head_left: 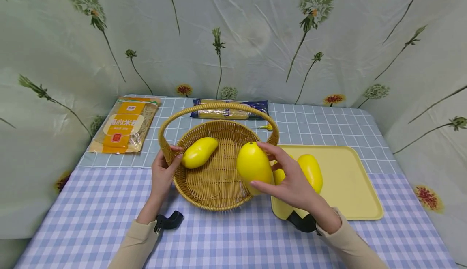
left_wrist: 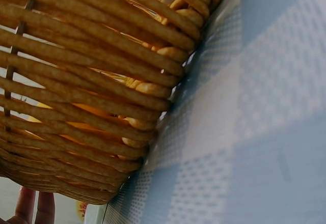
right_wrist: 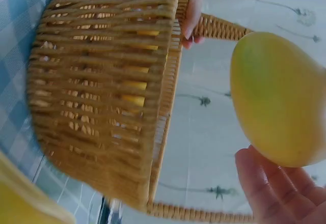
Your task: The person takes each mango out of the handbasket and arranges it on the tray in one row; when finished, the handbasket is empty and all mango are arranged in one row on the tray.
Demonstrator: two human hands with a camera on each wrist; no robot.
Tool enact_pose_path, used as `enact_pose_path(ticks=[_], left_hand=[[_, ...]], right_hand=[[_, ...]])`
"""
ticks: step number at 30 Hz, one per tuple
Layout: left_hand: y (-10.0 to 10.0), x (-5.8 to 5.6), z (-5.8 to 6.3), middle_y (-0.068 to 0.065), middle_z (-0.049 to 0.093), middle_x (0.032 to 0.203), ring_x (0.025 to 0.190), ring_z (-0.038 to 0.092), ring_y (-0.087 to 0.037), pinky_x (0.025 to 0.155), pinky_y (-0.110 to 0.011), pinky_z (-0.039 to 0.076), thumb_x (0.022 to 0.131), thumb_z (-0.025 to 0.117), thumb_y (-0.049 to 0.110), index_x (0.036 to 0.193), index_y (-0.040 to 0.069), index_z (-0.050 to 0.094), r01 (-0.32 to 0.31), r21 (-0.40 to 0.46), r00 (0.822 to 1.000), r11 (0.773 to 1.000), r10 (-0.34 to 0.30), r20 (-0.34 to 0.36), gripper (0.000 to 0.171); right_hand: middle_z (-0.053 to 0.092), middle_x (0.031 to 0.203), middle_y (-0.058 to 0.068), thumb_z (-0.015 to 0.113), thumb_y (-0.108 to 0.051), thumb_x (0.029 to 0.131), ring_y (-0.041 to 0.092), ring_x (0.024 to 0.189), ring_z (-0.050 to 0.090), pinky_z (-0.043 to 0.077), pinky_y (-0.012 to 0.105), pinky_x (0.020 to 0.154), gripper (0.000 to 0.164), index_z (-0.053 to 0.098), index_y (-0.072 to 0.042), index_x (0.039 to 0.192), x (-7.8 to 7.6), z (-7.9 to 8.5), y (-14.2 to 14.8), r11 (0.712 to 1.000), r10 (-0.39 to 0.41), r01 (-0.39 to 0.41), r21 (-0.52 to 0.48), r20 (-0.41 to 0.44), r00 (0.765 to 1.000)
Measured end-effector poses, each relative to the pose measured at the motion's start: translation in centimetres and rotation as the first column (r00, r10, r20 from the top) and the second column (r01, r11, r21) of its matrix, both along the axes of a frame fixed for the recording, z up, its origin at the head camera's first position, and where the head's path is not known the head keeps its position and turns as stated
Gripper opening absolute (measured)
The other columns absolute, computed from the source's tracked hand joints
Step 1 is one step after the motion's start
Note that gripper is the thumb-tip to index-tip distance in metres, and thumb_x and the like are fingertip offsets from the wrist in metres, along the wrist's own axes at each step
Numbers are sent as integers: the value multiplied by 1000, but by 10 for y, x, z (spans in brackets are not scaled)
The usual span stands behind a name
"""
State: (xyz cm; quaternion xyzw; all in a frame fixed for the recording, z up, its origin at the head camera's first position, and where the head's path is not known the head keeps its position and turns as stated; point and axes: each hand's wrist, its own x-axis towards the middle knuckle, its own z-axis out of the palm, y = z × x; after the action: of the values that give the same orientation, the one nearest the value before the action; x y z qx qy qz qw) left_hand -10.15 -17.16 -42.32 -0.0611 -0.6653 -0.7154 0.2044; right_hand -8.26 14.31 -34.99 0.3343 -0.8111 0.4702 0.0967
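My right hand (head_left: 292, 179) holds a yellow mango (head_left: 254, 166) between thumb and fingers, raised over the right side of a wicker basket (head_left: 215, 186). In the right wrist view the held mango (right_wrist: 277, 99) shows a greenish patch and is apart from the basket. At the basket's left rim, beside the foot of its arched handle, my left hand (head_left: 163, 173) grips the edge. Inside the basket, near that hand, lies another mango (head_left: 200, 152). On a yellow tray (head_left: 346, 179) to the right are two more mangoes, one (head_left: 310, 173) plainly visible, the other partly behind my right hand.
A bag of grain (head_left: 124, 127) lies at the back left. Behind the basket is a packet of noodles (head_left: 230, 110), with a small yellow item (head_left: 268, 127) to its right front. A patterned curtain (head_left: 255, 37) hangs behind the checked tablecloth (head_left: 219, 240).
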Motion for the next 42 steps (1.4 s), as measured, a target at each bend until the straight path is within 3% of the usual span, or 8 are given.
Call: enact_pose_path(ticks=[9, 14, 23, 25, 28, 31, 37, 42], left_hand=[[1, 0, 1, -8, 63, 101, 100, 57, -16, 87, -24, 42, 88, 54, -16, 107, -19, 47, 2, 12, 1000, 1000, -3, 11, 21], [1, 0, 2, -8, 63, 101, 100, 57, -16, 87, -24, 43, 88, 55, -15, 107, -19, 48, 0, 8, 1000, 1000, -1, 16, 21], [-8, -8, -18, -4, 63, 103, 102, 57, -16, 88, -25, 43, 89, 55, -14, 110, -16, 49, 2, 12, 1000, 1000, -3, 18, 22], [-7, -7, -17, -4, 63, 102, 102, 57, -16, 88, -25, 43, 89, 54, -15, 110, -17, 49, 2, 10, 1000, 1000, -2, 13, 22], [-3, -4, -8, -5, 63, 101, 101, 57, -16, 88, -25, 43, 88, 53, -17, 108, -19, 48, 6, 7, 1000, 1000, -6, -1, 21], [0, 0, 0, -6, 63, 101, 100, 57, -16, 87, -25, 43, 88, 52, -18, 107, -20, 47, 6, 4, 1000, 1000, -6, -9, 20], [0, 0, 1, -7, 63, 101, 100, 57, -16, 87, -25, 43, 88, 53, -17, 107, -19, 47, 0, 3, 1000, 1000, 0, -3, 20], [1, 0, 1, -14, 62, 101, 100, 57, -16, 87, -24, 43, 88, 53, -17, 107, -20, 47, -1, 2, 1000, 1000, 1, -4, 20]], right_hand=[[52, 129, 6, 87, -1, 63, 17, 100, 55, 49, 27, 72, 86, 43, -3, 137, 11, -5, 35, 995, -79, 79, -64, -1, 997], [53, 127, 9, 84, 13, 57, 15, 100, 55, 47, 21, 74, 90, 42, 2, 135, 14, -7, 55, 984, -150, 147, -105, -19, 988], [51, 122, 3, 75, 22, 61, 14, 96, 52, 44, 17, 77, 88, 37, 1, 138, 11, -17, 83, 940, -304, 304, -153, 22, 952], [49, 123, 1, 73, 23, 63, 14, 97, 50, 43, 17, 77, 87, 36, 0, 139, 9, -20, 89, 924, -341, 344, -167, 43, 939], [46, 125, -3, 71, 22, 67, 14, 98, 48, 41, 17, 77, 85, 35, -2, 141, 5, -23, 100, 893, -412, 419, -167, 78, 908], [44, 124, -7, 69, 19, 73, 14, 97, 47, 40, 17, 77, 83, 35, -8, 143, 1, -27, 110, 850, -488, 506, -150, 139, 862], [42, 121, -7, 70, 0, 83, 10, 96, 46, 39, 16, 75, 75, 33, -19, 146, -9, -37, 134, 769, -607, 637, -53, 253, 753], [43, 119, -2, 69, -14, 88, 9, 91, 47, 39, 16, 74, 71, 32, -22, 148, -14, -47, 151, 737, -644, 675, 27, 328, 691]])
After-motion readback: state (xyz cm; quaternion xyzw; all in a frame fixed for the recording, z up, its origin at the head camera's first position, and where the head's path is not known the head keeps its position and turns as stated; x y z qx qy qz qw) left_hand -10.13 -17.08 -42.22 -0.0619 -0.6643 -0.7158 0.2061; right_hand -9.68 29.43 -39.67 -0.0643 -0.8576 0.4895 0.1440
